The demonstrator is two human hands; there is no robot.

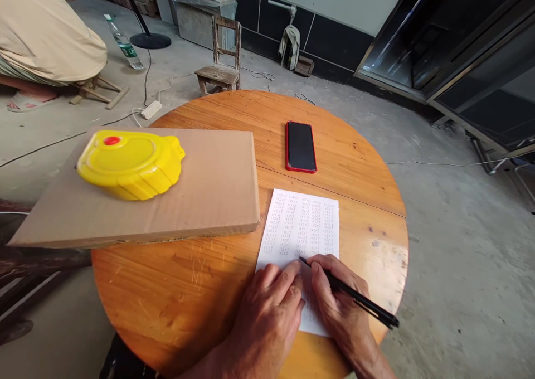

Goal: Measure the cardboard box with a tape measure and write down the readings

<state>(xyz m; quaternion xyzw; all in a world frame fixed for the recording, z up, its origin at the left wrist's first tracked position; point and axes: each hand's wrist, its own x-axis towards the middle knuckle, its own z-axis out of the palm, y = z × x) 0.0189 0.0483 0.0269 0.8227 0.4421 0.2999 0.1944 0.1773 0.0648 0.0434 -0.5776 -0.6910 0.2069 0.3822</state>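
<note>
in the head view, your right hand grasps a slim black pen, its tip at a white paper sheet with handwritten columns. your left hand, grasping nothing, rests on that sheet's lower left part. the sheet lies on a round orange-brown wooden table.

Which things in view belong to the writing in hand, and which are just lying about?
In use:
black pen, in the right hand
written sheet, under the left hand
round table, beneath the sheet

Lying about:
red-edged phone
yellow tape measure, on cardboard
bottle
small chair
</note>
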